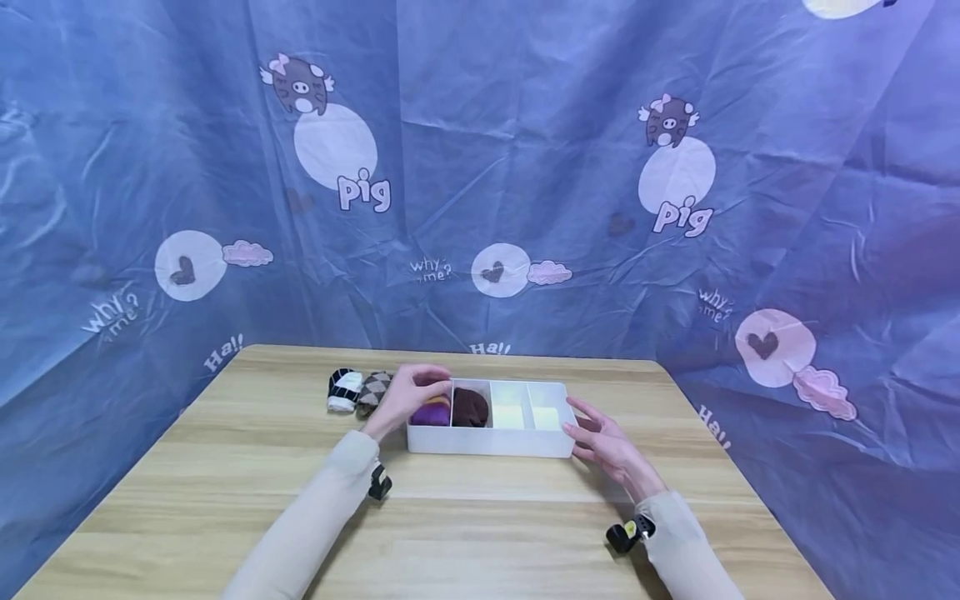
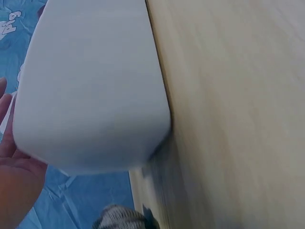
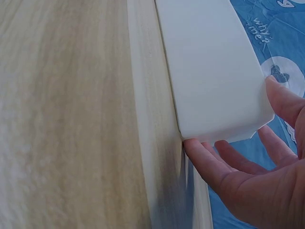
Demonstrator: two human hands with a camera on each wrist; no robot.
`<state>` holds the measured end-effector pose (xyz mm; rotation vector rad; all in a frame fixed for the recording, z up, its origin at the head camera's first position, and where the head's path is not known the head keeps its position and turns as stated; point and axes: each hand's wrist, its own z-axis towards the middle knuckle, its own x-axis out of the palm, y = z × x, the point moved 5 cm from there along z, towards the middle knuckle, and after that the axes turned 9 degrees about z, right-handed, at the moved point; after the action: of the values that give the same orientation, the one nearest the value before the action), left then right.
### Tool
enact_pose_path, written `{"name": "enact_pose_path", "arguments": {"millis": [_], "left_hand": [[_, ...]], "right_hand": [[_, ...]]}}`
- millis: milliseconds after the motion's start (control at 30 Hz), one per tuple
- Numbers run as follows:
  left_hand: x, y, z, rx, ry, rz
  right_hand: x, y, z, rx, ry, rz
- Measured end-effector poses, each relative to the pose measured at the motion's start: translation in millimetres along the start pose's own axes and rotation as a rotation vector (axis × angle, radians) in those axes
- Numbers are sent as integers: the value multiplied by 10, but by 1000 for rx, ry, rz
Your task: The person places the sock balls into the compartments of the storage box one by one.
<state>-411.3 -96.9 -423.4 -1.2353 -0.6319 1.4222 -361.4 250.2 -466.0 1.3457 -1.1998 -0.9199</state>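
A white divided box (image 1: 491,442) stands lengthwise on the table. In its leftmost compartment lies a purple and orange rolled sock (image 1: 431,414), and a dark brown rolled sock (image 1: 470,408) fills the one beside it. My left hand (image 1: 408,396) reaches over the left end, fingers and thumb extended above the purple sock and partly covering it. At the left wrist view's edge, that hand (image 2: 19,164) shows behind the box's corner. My right hand (image 1: 611,446) holds the box's right end. In the right wrist view its thumb (image 3: 283,98) touches the upper edge and its fingertips meet the lower corner.
Left of the box lie a black-and-white rolled sock (image 1: 344,390) and a grey checkered one (image 1: 373,393), the latter partly behind my left hand. The wooden table (image 1: 480,533) ends at a blue printed curtain (image 1: 450,208) behind and at the sides.
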Motion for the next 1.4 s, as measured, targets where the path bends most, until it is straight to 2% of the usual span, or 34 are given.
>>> {"name": "enact_pose_path", "arguments": {"millis": [133, 300, 600, 733, 1000, 1167, 1233, 1300, 1400], "left_hand": [[-102, 37, -89, -26, -23, 36], [-295, 74, -160, -40, -59, 74], [-620, 161, -230, -90, -41, 38], [-820, 227, -240, -79, -81, 72], [-1200, 353, -279, -59, -175, 66], [-1311, 415, -304, -81, -201, 46], [-1350, 430, -318, -110, -216, 27], [-1378, 381, -351, -138, -224, 24], [-1442, 424, -357, -188, -267, 65]], "right_hand": [[-1, -14, -9, 2, -12, 0], [26, 0, -11, 2, -8, 7], [44, 6, -8, -6, 0, 19], [39, 3, -6, -5, 2, 28], [17, 6, -5, -10, -4, 27], [11, 5, -1, -9, -6, 29], [19, 8, -5, -8, 0, 28], [29, 14, -10, -4, 1, 27], [36, 18, -16, -1, 0, 23]]}}
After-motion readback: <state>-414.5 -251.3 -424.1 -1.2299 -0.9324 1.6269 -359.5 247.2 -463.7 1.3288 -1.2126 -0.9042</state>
